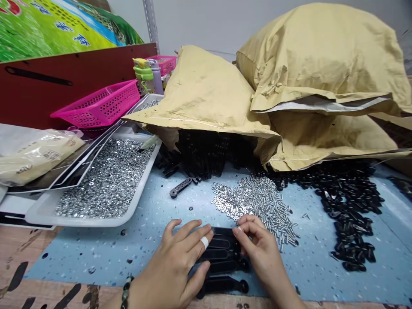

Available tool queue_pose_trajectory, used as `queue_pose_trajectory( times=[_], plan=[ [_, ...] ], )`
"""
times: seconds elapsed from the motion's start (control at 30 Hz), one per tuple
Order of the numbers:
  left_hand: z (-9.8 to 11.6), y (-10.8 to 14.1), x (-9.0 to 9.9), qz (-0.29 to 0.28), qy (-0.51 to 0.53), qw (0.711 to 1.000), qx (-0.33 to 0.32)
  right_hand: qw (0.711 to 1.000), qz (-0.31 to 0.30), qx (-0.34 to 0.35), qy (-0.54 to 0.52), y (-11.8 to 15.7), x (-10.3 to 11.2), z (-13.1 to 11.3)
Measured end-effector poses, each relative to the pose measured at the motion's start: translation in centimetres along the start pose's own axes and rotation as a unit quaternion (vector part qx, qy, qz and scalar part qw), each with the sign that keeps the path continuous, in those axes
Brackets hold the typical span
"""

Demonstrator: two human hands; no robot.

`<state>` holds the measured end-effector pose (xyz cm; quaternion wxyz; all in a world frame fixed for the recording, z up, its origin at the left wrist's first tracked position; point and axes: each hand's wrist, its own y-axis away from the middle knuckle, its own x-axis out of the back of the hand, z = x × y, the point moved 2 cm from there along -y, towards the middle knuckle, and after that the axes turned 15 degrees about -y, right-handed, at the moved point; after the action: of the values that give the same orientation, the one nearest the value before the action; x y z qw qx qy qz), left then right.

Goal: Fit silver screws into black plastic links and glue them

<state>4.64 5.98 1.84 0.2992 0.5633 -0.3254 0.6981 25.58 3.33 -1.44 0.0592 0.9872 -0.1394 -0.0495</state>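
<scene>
Now your left grip (170, 268) lies wide, flat on black plastic links (222, 253) on blue mat (309, 266); right grip (264, 257) narrow at their edge, any held piece unclear. Links light, stiff: take by ends; steel screws (270, 214) tiny, slippery

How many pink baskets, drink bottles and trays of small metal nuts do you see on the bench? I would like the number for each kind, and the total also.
Pink plastic baskets: 2
Drink bottles: 2
Trays of small metal nuts: 2
Total: 6
</scene>
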Motion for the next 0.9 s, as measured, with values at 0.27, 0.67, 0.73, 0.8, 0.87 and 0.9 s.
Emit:
queue_pose_trajectory(
  times=[0.27,0.67,0.73,0.8,0.87,0.9],
  plan=[
    [0.2,-0.4,0.0,0.016,-0.022,1.0,-0.008,0.998,-0.004,0.021,0.051,0.0,-0.1,-0.2],
    [1.1,-1.3,-0.5,0.068,-0.072,0.995,-0.01,0.964,-0.037,0.096,0.247,-0.3,-0.7,-1.7],
    [1.1,-1.3,-0.5,0.07,-0.068,0.995,-0.012,0.937,-0.052,0.108,0.327,-0.7,-0.8,-2.2],
    [1.1,-1.2,-0.5,0.062,-0.057,0.996,-0.01,0.907,-0.052,0.111,0.403,-0.9,-0.5,-2.6],
    [1.1,-0.9,-0.3,0.039,-0.032,0.999,0.003,0.883,-0.031,0.125,0.451,-0.5,0.1,-2.9],
    [1.1,-0.7,-0.3,0.024,-0.013,1.0,0.012,0.877,-0.023,0.144,0.457,0.0,0.3,-2.9]
  ],
)
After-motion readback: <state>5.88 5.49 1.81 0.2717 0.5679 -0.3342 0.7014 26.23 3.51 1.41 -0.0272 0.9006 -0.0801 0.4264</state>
